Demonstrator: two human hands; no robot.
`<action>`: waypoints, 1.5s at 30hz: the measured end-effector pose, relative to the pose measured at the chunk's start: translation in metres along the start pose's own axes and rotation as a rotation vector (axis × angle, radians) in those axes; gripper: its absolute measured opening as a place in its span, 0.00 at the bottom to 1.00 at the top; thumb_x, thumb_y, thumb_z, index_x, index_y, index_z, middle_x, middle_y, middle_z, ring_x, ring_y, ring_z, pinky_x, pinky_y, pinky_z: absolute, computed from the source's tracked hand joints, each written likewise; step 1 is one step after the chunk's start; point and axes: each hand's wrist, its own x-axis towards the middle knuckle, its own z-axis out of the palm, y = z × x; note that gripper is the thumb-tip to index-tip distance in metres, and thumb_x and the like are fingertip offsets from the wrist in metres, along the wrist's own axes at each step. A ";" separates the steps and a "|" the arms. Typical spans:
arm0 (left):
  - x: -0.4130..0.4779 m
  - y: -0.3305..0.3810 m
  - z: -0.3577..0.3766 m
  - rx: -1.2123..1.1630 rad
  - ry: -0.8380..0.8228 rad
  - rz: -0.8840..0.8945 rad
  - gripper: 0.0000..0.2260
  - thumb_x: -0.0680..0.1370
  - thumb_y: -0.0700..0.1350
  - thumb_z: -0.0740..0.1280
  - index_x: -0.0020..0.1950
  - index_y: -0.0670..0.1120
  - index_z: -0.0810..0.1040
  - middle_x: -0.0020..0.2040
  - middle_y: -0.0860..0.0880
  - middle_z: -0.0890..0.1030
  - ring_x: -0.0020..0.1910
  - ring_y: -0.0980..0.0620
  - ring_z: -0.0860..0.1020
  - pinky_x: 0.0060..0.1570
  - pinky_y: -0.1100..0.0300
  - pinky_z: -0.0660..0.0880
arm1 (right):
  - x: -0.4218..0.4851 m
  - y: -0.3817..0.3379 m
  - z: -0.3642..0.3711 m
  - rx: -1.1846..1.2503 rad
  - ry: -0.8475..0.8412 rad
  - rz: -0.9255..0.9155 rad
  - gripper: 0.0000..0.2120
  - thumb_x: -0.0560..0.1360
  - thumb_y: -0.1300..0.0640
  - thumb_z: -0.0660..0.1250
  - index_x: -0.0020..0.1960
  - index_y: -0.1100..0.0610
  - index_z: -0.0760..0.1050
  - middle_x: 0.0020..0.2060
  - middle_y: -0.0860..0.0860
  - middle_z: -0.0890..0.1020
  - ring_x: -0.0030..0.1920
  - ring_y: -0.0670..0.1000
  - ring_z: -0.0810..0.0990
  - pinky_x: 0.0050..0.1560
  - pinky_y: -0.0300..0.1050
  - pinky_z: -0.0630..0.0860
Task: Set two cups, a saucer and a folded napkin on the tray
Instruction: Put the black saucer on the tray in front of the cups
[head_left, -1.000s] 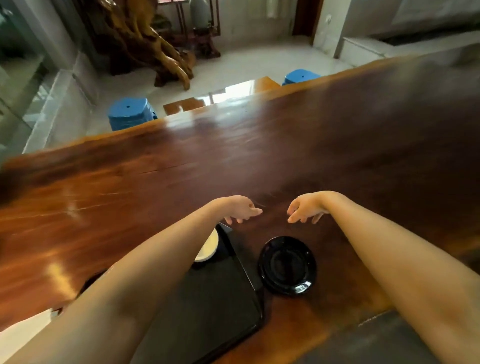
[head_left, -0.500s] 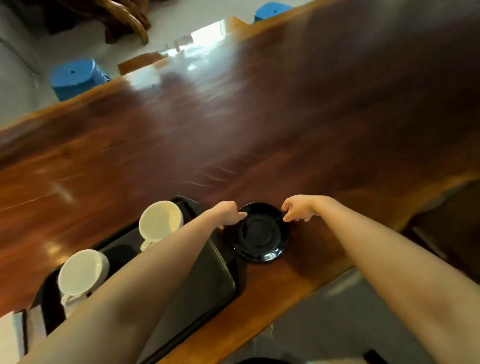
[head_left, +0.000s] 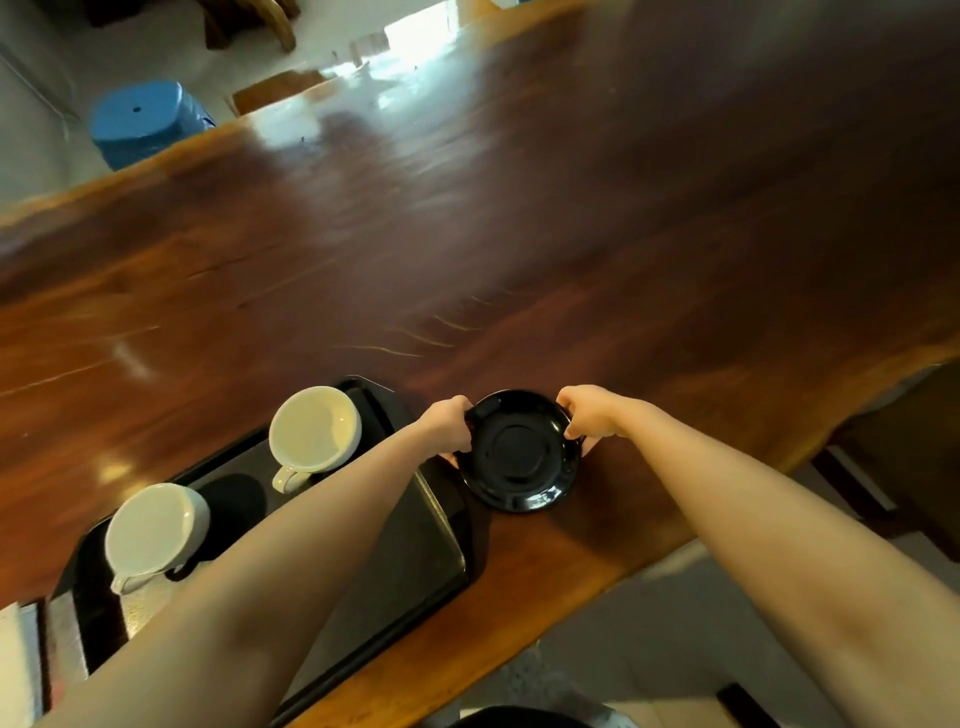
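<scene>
A glossy black saucer (head_left: 521, 453) sits on the wooden table just right of the black tray (head_left: 415, 545). My left hand (head_left: 448, 429) grips its left rim and my right hand (head_left: 589, 415) grips its right rim. Two white cups stand on the tray: one (head_left: 315, 430) near its far corner, the other (head_left: 153, 530) further left. My left forearm crosses over the tray. A pale striped cloth, perhaps the napkin (head_left: 31, 654), shows at the bottom left edge, partly cut off.
The long dark wooden table (head_left: 519, 234) stretches away in front. Its near edge runs diagonally under my right forearm. A blue stool (head_left: 148, 122) stands on the floor beyond the far edge. Grey floor lies below at the bottom right.
Both hands came back toward me from the bare table and closed on the saucer's opposite rims. The camera tilted down, bringing both cups and the tray into view.
</scene>
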 end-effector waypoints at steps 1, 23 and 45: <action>0.001 0.000 0.000 -0.016 0.004 0.004 0.26 0.72 0.32 0.68 0.69 0.41 0.67 0.65 0.40 0.73 0.62 0.42 0.74 0.57 0.53 0.77 | -0.001 0.000 -0.002 -0.004 0.011 -0.005 0.20 0.73 0.72 0.64 0.62 0.61 0.68 0.58 0.59 0.73 0.54 0.59 0.79 0.45 0.53 0.82; -0.106 -0.092 -0.070 -0.665 0.298 -0.047 0.22 0.72 0.26 0.64 0.62 0.43 0.76 0.45 0.45 0.79 0.47 0.42 0.81 0.43 0.49 0.82 | -0.020 -0.153 -0.003 -0.114 -0.056 -0.354 0.17 0.75 0.72 0.62 0.61 0.59 0.73 0.43 0.51 0.78 0.46 0.52 0.81 0.45 0.47 0.82; -0.216 -0.345 0.011 -0.660 0.410 -0.307 0.20 0.70 0.35 0.71 0.62 0.43 0.77 0.58 0.43 0.81 0.55 0.46 0.80 0.53 0.50 0.80 | -0.025 -0.227 0.254 -0.025 -0.400 -0.207 0.14 0.75 0.69 0.63 0.59 0.58 0.74 0.40 0.53 0.80 0.45 0.53 0.83 0.54 0.53 0.81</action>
